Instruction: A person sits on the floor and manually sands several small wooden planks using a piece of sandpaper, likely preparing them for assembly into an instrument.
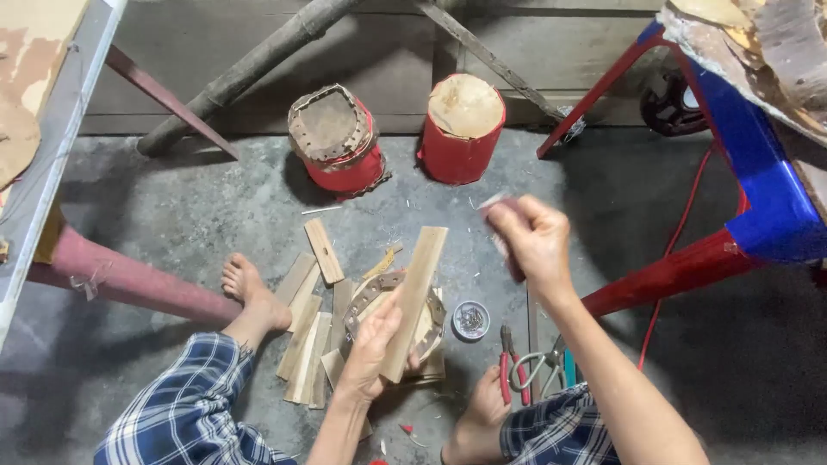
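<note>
My left hand grips a long flat wooden slat, holding it tilted over a small round drum frame with a studded rim that rests on the floor. My right hand is raised above and to the right, closed around a small dark tool, blurred by motion, whose kind I cannot tell. Several more wooden slats lie spread on the concrete to the left of the frame, near my bare left foot.
Two red drums stand at the back by the wall. A small round tin of nails, red-handled pliers and scissors lie by my right knee. Red and blue plastic furniture flanks the right; a red leg runs left.
</note>
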